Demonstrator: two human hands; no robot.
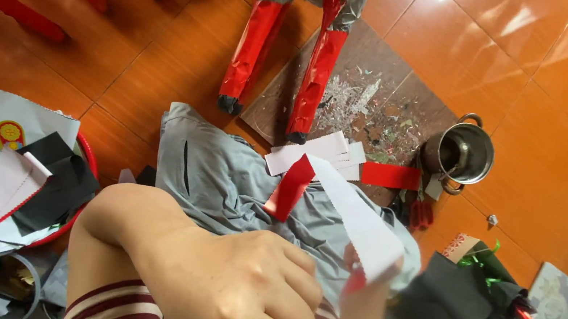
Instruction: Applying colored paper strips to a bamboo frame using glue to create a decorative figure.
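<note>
Two hands are up close to the camera, and the work sits right between them: a long white paper strip (356, 220) with a red ribbon (289, 186) stuck or folded against its upper end. The left hand (238, 289) is clenched into a fist low in the middle of the view; what it pinches I cannot tell, since the fingers curl away from the lens. The right hand (360, 301) is blurred and mostly hidden behind the strip, apparently grasping its lower end, with a flash of red at the fingertips.

So one strip looks part-way joined with red, over the lap in grey trousers (223, 173). Just beyond the knee lie more cut white pieces (318, 149) and a flat red piece (390, 175), seemingly waiting their turn. Further out, a dark board (369, 68) is littered with silver scraps, and a steel pot (462, 154) stands at its edge. Two red-wrapped legs (256, 39) of some figure stand on it, already covered. Left, a red basin (87, 163) holds white and black sheets, a good stock unused.
</note>
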